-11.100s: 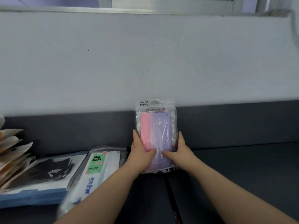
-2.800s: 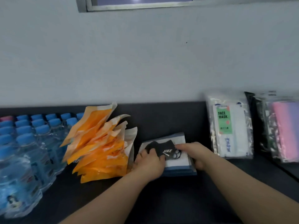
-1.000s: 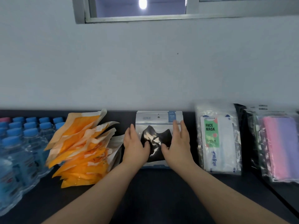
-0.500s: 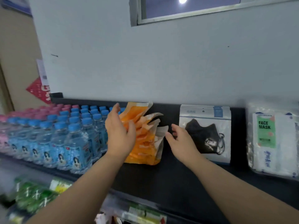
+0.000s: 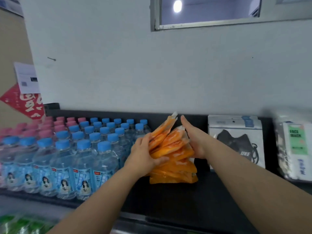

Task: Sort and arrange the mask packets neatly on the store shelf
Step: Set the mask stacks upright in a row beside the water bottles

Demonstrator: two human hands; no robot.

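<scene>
A fanned stack of orange mask packets (image 5: 173, 159) lies on the dark shelf (image 5: 177, 200) in the middle. My left hand (image 5: 145, 156) grips the stack's left side, thumb laid across the front. My right hand (image 5: 194, 139) presses flat against the stack's right side, fingers straight and pointing up. To the right, a black mask packet (image 5: 236, 139) leans upright against the shelf's back. Further right stands a white packet marked FACE MASK (image 5: 295, 146).
Rows of water bottles with blue caps (image 5: 81, 149) and pink caps (image 5: 57, 122) fill the shelf left of the orange stack. A white wall with a window (image 5: 219, 12) rises behind. Green items (image 5: 16, 223) sit on a lower shelf at bottom left.
Both hands left the black mask packet, now upright against the back, and closed in on the orange stack from either side. The view has swung left.
</scene>
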